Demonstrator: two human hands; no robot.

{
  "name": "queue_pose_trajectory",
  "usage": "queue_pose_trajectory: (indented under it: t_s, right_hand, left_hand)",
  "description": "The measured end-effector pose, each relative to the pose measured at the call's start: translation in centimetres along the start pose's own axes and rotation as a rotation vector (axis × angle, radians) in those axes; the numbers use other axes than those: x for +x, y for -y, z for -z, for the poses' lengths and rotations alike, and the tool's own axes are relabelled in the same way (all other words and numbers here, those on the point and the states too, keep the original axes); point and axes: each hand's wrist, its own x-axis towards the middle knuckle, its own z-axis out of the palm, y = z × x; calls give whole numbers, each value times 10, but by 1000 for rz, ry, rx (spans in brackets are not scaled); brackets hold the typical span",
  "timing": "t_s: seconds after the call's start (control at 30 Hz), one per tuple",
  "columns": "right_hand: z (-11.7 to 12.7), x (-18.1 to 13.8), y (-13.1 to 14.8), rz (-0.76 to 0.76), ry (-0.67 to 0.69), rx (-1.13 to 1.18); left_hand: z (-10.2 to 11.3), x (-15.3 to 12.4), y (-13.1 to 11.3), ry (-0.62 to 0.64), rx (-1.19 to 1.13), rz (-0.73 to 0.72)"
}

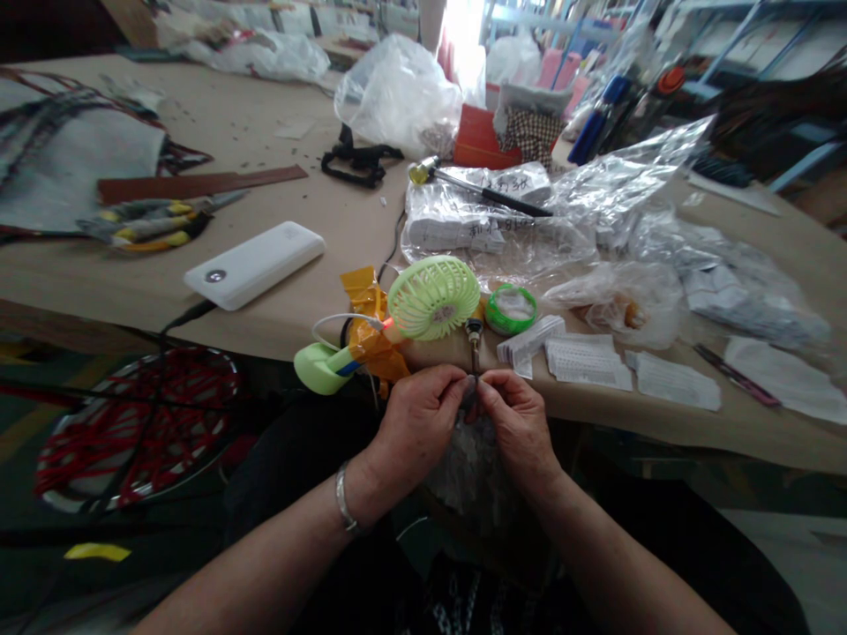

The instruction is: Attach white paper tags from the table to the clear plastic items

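At the table's front edge, my left hand (pixel 423 419) and my right hand (pixel 520 419) meet, fingertips pinched close together. Between them is a small greyish piece, mostly covered by the fingers, whose kind I cannot make out. Just beyond the fingertips a thin metal rod with a dark round end (pixel 474 328) rises at the edge; I cannot tell whether the fingers touch it. Beneath the hands hangs crumpled clear plastic (pixel 467 467). A light-green fan (pixel 433 298), fixed with orange tape (pixel 377 339), stands beside my left hand. A round green container (pixel 511 309) sits behind my right hand.
Stacks of white paper slips (pixel 588 360) lie right of my hands, near a pair of tweezers (pixel 738 375). A white power bank (pixel 258 265) and several yellow-handled pliers (pixel 159 222) lie left. Behind, a hammer (pixel 486 190) rests on plastic-wrapped bundles (pixel 456 231).
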Motion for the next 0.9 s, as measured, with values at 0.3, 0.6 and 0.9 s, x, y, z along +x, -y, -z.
queue_pose_trajectory:
  t_s: [0.3,0.6,0.9]
  right_hand:
    - [-1,3,-5,24,-31,28]
    - [4,-9,-4,70,7,-29]
    - [14,-25,2,46,35,-146]
  left_hand:
    - [-4,4,6,-56,29,-72]
    - [-6,-9,6,-20,-50,-28]
    - [-9,-13,2,76,-371,306]
